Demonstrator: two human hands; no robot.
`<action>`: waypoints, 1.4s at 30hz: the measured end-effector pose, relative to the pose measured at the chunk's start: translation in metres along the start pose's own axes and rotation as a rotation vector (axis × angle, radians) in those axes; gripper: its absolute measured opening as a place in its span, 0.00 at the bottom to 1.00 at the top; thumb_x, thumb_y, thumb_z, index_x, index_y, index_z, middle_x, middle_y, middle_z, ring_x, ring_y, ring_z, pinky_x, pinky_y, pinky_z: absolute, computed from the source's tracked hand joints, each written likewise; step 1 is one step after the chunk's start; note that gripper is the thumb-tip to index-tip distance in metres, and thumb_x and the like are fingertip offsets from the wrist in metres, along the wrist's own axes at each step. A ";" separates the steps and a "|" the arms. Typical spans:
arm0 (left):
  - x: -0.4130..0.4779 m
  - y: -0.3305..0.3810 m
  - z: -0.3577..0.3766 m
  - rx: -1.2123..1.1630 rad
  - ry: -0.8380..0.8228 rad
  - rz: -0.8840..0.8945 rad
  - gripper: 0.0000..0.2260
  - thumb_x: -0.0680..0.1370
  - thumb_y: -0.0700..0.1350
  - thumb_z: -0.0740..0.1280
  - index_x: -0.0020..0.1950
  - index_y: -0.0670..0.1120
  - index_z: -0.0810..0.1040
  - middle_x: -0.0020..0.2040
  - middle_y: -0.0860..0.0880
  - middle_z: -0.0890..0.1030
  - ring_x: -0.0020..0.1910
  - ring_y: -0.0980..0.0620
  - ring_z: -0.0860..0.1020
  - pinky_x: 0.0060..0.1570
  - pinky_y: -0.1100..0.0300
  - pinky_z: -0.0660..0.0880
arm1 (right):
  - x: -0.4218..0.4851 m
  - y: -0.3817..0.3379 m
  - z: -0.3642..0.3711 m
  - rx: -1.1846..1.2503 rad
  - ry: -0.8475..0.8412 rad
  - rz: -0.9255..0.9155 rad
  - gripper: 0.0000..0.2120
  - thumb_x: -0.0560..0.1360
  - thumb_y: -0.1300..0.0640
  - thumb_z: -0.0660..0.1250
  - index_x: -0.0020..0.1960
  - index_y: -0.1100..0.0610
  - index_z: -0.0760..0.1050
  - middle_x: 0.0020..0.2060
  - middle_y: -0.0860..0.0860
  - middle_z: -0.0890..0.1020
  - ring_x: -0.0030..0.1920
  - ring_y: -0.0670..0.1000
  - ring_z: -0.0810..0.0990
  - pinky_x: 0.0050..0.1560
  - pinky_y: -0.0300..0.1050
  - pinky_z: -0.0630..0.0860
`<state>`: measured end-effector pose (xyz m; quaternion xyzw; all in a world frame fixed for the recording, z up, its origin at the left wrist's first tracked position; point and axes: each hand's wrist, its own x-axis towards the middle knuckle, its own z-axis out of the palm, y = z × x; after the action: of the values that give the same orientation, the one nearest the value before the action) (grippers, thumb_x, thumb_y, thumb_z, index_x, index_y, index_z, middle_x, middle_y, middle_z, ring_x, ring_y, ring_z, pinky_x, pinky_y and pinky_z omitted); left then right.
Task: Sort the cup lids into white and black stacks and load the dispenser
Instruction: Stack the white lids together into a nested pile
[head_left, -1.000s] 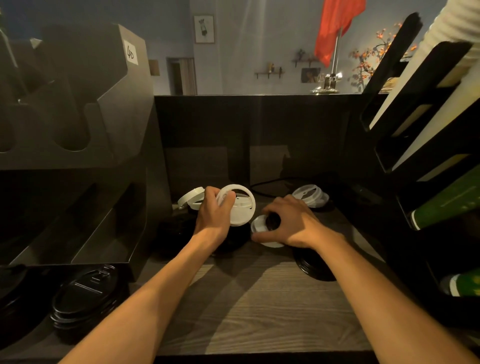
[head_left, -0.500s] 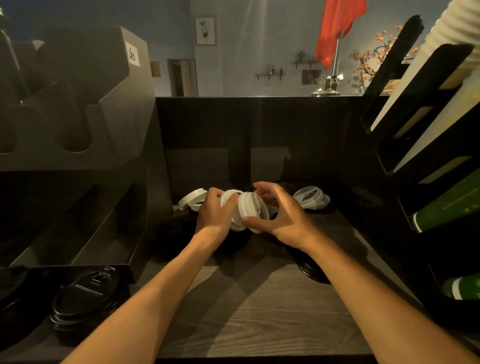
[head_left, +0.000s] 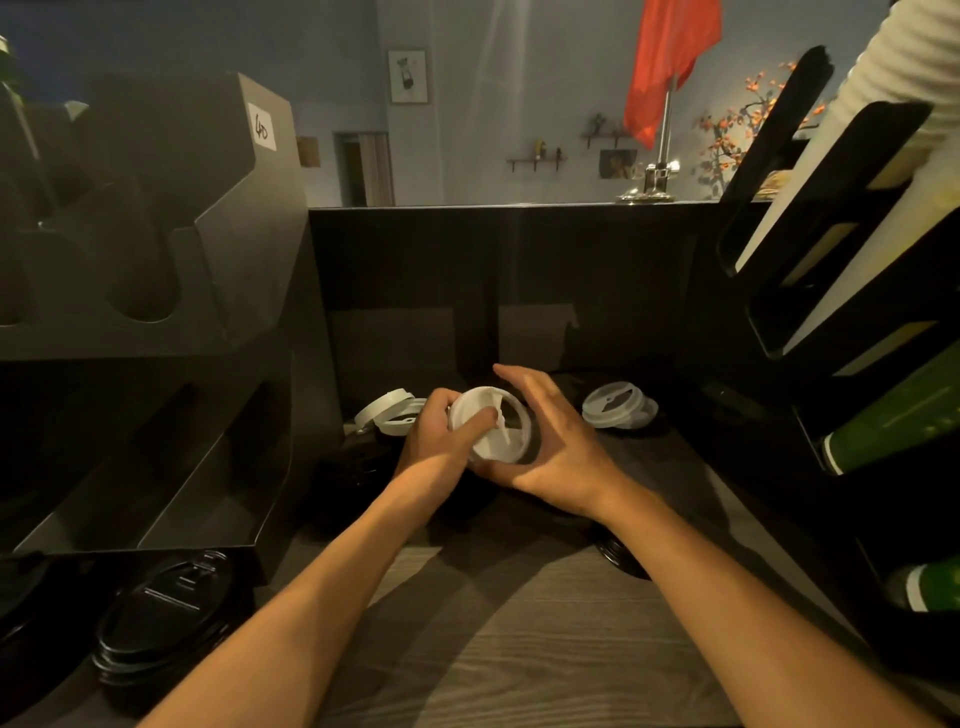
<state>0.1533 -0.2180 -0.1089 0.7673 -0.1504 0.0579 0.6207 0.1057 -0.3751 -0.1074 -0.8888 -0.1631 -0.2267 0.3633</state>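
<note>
We are stretching both bare arms out toward the far side, and our hands are meeting in the middle. Our left hand (head_left: 434, 447) is curling its fingers round the white lids (head_left: 493, 448), with its thumb pressing on the front. Our right hand (head_left: 558, 447) is touching their right side, fingers straight and pointing up.

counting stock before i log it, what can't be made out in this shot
Head view, white lids: how many are in the held stack; the left hand and right hand cover its sides.
Head view, black lid: mostly hidden under the right forearm.
Head view, black lid stack: too dark to count.
Head view, dispenser: cut off by the left edge, slots in shadow.
</note>
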 end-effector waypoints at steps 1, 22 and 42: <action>0.000 0.000 -0.001 -0.012 0.001 -0.006 0.08 0.78 0.50 0.72 0.51 0.52 0.75 0.51 0.47 0.82 0.51 0.48 0.82 0.49 0.53 0.79 | 0.000 0.000 -0.002 -0.036 0.013 0.022 0.45 0.67 0.42 0.80 0.78 0.44 0.60 0.71 0.40 0.65 0.69 0.41 0.66 0.66 0.42 0.71; -0.003 0.008 -0.008 -0.073 -0.057 -0.092 0.17 0.82 0.62 0.63 0.50 0.48 0.78 0.50 0.45 0.83 0.51 0.47 0.81 0.52 0.53 0.75 | -0.003 -0.007 -0.008 0.147 -0.152 0.078 0.47 0.70 0.54 0.79 0.80 0.39 0.55 0.76 0.39 0.60 0.74 0.41 0.62 0.74 0.46 0.67; -0.013 0.014 0.001 -0.237 -0.112 -0.088 0.11 0.83 0.52 0.65 0.59 0.46 0.78 0.55 0.44 0.84 0.55 0.46 0.84 0.59 0.46 0.81 | 0.005 -0.003 -0.018 0.492 0.042 0.262 0.16 0.81 0.54 0.66 0.65 0.37 0.72 0.58 0.47 0.83 0.60 0.47 0.81 0.62 0.52 0.80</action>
<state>0.1363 -0.2191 -0.0997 0.6964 -0.1567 -0.0303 0.6997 0.1037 -0.3856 -0.0920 -0.7826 -0.0896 -0.1497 0.5975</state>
